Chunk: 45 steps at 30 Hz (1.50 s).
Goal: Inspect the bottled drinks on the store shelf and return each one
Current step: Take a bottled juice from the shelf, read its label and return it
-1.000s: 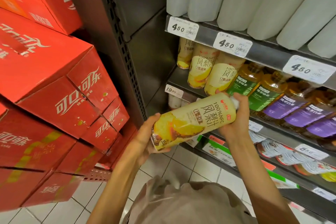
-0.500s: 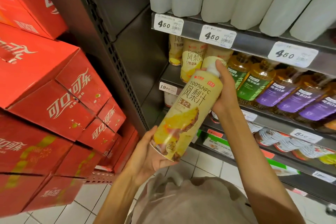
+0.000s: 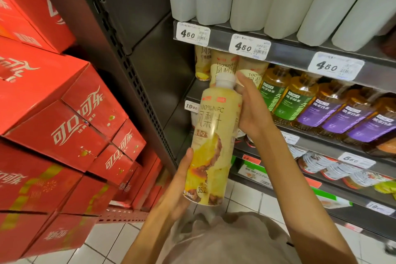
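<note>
the right hand (image 3: 252,111) is gripping the neck and shoulder of the pineapple juice bottle (image 3: 211,146), fingers curled round it just below the white cap (image 3: 225,78). the left hand (image 3: 177,186) is cupping the bottle's lower end, thumb lying up the left side of the label and the remaining fingers hidden behind the base. the bottle is standing nearly upright in the centre of the frame, between the two hands, label facing the camera, held in front of the shelving and not touching it.

behind the cap, in the upper centre, matching juice bottles (image 3: 222,66) are standing on the middle shelf (image 3: 192,92). to their right, green-label tea bottles (image 3: 287,100) and purple-label tea bottles (image 3: 342,113) are filling the row. above, across the upper right, grey water bottles (image 3: 248,6) are standing on the top shelf, with white price tags (image 3: 249,47) clipped to its front edge. lower right, cups with foil lids (image 3: 321,165) are sitting on a lower shelf. red cola cartons (image 3: 53,113) are stacked along the left of the frame. white floor tiles (image 3: 107,240) are showing at the bottom.
</note>
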Each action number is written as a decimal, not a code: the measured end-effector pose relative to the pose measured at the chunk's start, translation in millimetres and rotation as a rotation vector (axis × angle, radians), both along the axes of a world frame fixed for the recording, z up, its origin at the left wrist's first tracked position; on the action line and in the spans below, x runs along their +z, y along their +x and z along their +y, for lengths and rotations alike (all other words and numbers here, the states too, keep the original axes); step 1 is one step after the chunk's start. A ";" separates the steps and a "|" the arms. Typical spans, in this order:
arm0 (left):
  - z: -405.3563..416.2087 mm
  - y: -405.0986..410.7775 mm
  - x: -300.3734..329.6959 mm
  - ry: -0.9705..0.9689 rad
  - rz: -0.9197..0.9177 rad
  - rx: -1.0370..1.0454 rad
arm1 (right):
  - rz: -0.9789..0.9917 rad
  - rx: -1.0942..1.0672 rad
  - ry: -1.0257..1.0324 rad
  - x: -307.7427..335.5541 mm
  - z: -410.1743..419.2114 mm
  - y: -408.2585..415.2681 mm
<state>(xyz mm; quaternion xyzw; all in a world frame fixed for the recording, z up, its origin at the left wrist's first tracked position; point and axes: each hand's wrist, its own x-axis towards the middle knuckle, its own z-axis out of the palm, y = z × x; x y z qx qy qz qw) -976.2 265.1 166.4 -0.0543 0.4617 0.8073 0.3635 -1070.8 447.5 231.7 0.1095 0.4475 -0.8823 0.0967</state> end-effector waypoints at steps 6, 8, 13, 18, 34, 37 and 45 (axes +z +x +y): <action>6.4 -3.8 2.8 -0.069 0.055 -0.019 | 0.000 -0.001 0.024 -9.3 -15.8 5.7; 9.5 -3.7 1.3 -0.122 0.101 -0.017 | -0.029 -0.042 0.026 -10.9 -16.7 3.8; 13.2 -22.6 10.6 -0.269 0.243 0.018 | 0.001 -0.121 0.218 -11.6 -15.8 0.8; 21.1 -33.3 10.0 -0.270 0.243 0.076 | 0.085 -0.064 0.293 0.7 -14.0 1.0; 30.0 -48.0 2.6 -0.187 0.164 0.044 | 0.071 -0.134 0.325 4.9 -6.3 -6.5; 40.8 -46.6 2.6 -0.283 0.189 0.054 | 0.060 -0.172 0.433 -0.4 -10.1 -6.7; 44.8 -54.3 -9.6 -0.335 0.212 0.142 | 0.117 -0.019 0.526 -2.0 -3.0 -6.6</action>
